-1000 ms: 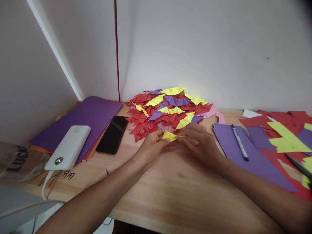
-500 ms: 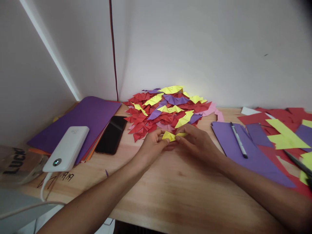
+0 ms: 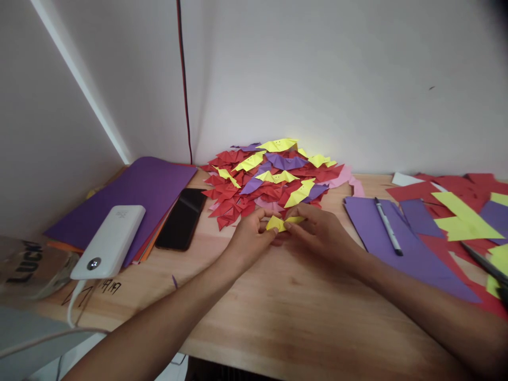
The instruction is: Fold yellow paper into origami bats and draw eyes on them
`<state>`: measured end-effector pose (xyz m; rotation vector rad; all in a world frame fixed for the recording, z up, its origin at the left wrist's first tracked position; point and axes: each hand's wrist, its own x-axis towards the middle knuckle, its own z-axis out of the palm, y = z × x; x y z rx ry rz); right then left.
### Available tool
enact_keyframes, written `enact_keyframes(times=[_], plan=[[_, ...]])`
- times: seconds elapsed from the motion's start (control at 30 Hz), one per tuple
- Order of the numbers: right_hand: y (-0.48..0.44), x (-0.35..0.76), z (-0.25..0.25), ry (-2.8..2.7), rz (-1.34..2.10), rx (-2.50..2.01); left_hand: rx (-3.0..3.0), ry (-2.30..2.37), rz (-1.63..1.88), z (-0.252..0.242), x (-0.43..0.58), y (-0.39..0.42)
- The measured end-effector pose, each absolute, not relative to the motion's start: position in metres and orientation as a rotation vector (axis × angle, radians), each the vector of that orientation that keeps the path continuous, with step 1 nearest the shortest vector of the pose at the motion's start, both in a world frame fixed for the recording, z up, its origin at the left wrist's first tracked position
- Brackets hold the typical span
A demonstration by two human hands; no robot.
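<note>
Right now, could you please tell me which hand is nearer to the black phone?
Left. The left hand is to the right of the black phone, not touching it; the right hand is farther right, at the other end of the folded yellow paper.

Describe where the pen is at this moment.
In the head view, the pen lies on the large purple paper toward the right side, to the right of the person's right hand and left of the small purple piece.
</note>
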<state>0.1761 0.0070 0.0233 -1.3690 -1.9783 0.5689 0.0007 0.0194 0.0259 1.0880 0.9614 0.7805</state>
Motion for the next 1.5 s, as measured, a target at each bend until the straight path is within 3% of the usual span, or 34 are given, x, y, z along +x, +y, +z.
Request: enact_keyframes(times=[0.53,1.1,1.5], plan=[[0.003,0.172,0.028,-1.979,0.582,-1.46,1.416,1.086,0.753,0.022,-0.003,0.019],[0.008,0.178,0.023,-1.724,1.176,-1.225,1.314,0.941,0.88,0.033,-0.003,0.019],[0.004,0.174,0.026,-1.983,1.077,-1.033,1.411,0.889,0.815,0.027,-0.003,0.014]])
